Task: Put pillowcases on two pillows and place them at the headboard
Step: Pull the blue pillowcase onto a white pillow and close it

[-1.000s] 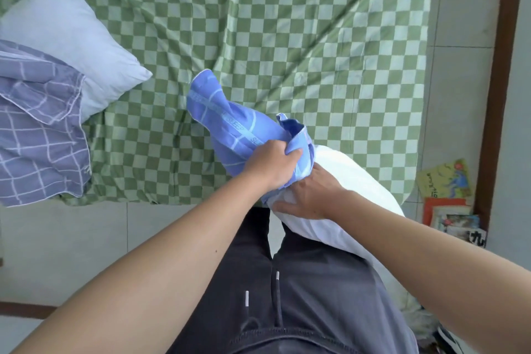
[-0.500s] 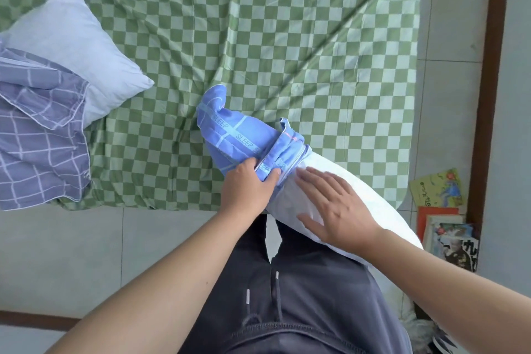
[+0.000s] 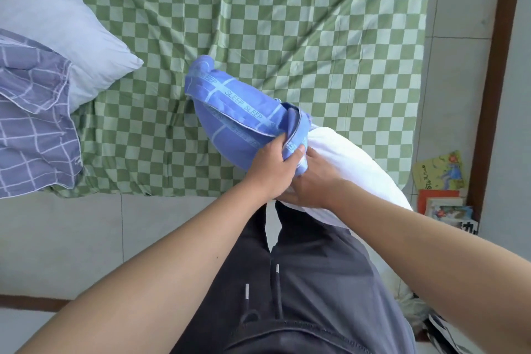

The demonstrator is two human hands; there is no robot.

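Currently both hands sit at the mouth of the blue pillowcase [image 3: 230, 121]. Left hand [image 3: 275, 165] has the bunched hem gripped, thumb over the folded edge — likely to keep the opening gathered so it can be dragged down in one pull. Right hand [image 3: 313, 181] lies against the white pillow [image 3: 353, 169] just below the hem, fingers tucked under the fabric edge; looks like it's bracing the pillow, but whether it pinches cloth or only presses, can't tell.

Pillow is held out over the bed's near edge, far end already inside the case, roughly half covered; bare end points back past the person's right hip. Holding it in the air probably lets the case slide without dragging on the checked sheet [image 3: 287, 23].

Second pillow [image 3: 63, 23] lies bare at the left of the bed, with a purple grid pillowcase [image 3: 31, 129] overlapping its near side, not yet fitted. Headboard not in view. Books [image 3: 439, 181] are on the floor at right.
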